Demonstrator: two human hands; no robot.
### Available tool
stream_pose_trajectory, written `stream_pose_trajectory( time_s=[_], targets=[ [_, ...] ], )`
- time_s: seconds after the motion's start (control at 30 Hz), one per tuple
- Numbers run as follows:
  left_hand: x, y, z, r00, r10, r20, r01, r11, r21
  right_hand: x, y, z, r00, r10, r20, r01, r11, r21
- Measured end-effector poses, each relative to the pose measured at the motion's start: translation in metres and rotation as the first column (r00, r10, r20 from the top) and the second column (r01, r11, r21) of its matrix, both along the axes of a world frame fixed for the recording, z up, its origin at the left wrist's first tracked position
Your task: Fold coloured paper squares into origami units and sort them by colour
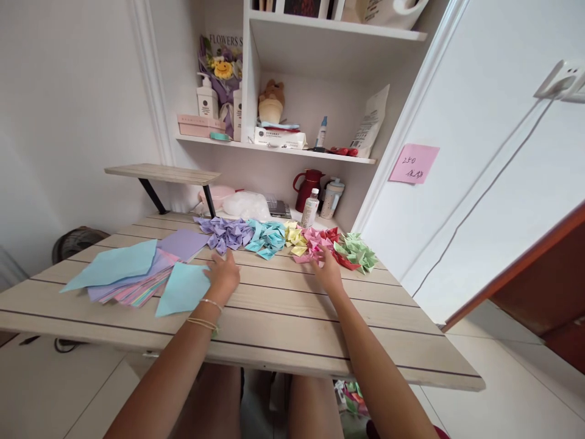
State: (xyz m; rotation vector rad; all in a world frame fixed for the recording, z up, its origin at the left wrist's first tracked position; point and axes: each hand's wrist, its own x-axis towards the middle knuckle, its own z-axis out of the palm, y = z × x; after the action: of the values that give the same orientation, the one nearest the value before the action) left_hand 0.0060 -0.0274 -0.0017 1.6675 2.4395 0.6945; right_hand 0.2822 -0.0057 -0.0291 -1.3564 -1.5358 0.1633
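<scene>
My left hand is on the table, fingers stretched out by the near edge of a pile of purple folded paper pieces. Beside its wrist lies a light-blue paper sheet. My right hand has its fingers apart, touching the pile of pink folded paper pieces. No paper shows in either palm. Between the hands sit blue folded pieces and a few yellow ones. Red pieces and green pieces lie right of the pink pile.
A fanned stack of coloured paper covers the table's left side, with a purple sheet behind. Behind the row stand a bottle, a red jug and a tumbler. A small raised shelf overhangs the back left.
</scene>
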Motion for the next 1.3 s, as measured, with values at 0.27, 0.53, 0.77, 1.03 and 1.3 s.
stream_pose_trajectory(
  time_s=[0.27, 0.53, 0.77, 1.03, 1.3],
  targets=[
    [0.002, -0.004, -0.006, 0.885, -0.356, 0.299, 0.26, 0.912, 0.317, -0.005, -0.002, 0.0, 0.999, 0.037, -0.026, -0.037, 0.999, -0.023],
    [0.02, -0.002, 0.008, 0.142, -0.498, 0.855, 0.346, 0.835, 0.429, -0.018, -0.012, 0.012, 0.9, 0.291, -0.324, -0.349, 0.927, -0.138],
    [0.024, 0.0, 0.005, -0.176, -0.407, 0.896, 0.341, 0.829, 0.443, -0.033, -0.026, 0.019, 0.563, 0.535, -0.63, -0.785, 0.586, -0.204],
    [0.027, 0.002, 0.004, -0.196, -0.438, 0.878, 0.281, 0.832, 0.478, -0.027, -0.016, 0.018, 0.735, 0.411, -0.54, -0.571, 0.805, -0.163],
    [0.03, 0.001, -0.006, 0.072, -0.474, 0.878, 0.35, 0.836, 0.423, -0.017, -0.011, 0.017, 0.801, 0.289, -0.525, -0.36, 0.932, -0.037]
  ],
)
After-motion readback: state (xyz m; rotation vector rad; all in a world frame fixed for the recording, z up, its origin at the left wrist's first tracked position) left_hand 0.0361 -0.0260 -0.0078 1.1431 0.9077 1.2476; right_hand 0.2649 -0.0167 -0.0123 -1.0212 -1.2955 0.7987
